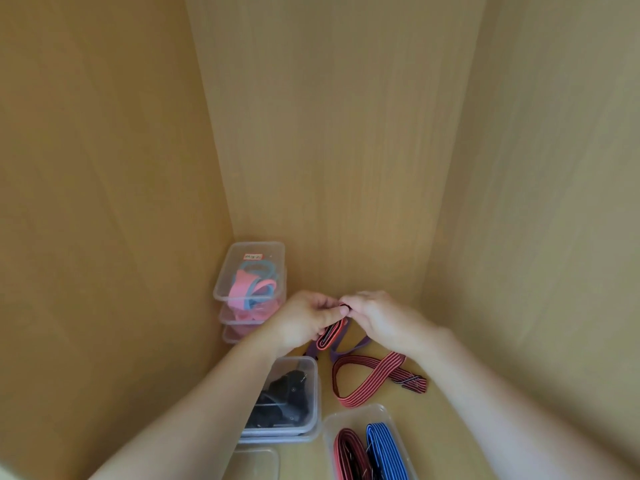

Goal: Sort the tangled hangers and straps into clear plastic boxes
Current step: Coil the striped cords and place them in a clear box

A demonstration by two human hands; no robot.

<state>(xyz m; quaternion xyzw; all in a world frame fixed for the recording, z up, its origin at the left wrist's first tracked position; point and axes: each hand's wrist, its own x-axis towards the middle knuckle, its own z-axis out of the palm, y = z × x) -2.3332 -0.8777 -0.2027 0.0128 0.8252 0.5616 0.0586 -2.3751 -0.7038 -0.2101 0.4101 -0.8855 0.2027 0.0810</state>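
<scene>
My left hand (309, 318) and my right hand (379, 317) meet above the cupboard floor, both pinching a folded red-and-black striped strap (330, 336). Beneath them lies a purple strap (346, 351), partly hidden by my hands. A second red striped strap (372, 377) lies looped on the floor to the right. In front, an open clear box (391, 415) holds a dark red strap (349, 452) and a blue strap (388, 448). Another clear box (311, 365) at the left holds black items (282, 400).
A stack of lidded clear boxes (256, 249) with pink and blue straps stands in the back left corner. A clear lid or box (254, 462) lies at the bottom edge. Wooden cupboard walls (346, 150) close in at the left, back and right.
</scene>
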